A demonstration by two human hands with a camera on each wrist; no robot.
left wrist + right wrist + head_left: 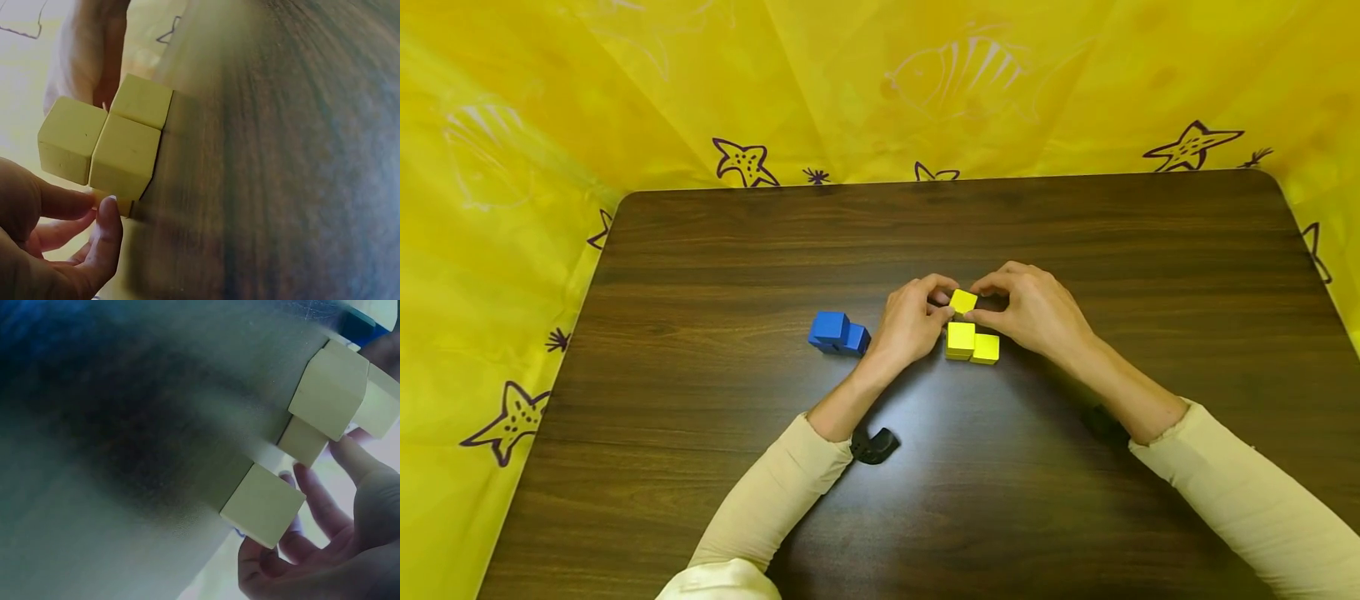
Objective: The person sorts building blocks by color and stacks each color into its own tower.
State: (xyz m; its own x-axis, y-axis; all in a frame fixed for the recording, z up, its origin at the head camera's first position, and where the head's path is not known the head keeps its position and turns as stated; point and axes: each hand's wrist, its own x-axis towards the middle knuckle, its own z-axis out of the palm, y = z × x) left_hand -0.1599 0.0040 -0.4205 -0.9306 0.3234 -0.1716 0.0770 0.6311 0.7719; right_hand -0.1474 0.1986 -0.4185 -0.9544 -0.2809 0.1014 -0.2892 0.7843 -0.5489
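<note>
Both hands meet over a yellow cube [963,302] at the middle of the table. My left hand [912,321] pinches it from the left with thumb and fingertips, and its fingers [107,231] partly hide it in the left wrist view. From the other side my right hand [1037,308] holds the same cube, thumb nearer the body and a curled finger [252,559] at its far side. Just in front stands a stack of yellow cubes, its top cube [961,336] above a lower one [125,153]. Another yellow cube [986,348] sits against its right side.
Left of the left hand stands a small group of blue cubes [831,327], one raised above the others. A black curved piece [876,446] shows beside the left sleeve. The brown wooden table [700,500] ends at a yellow patterned cloth [835,83] behind.
</note>
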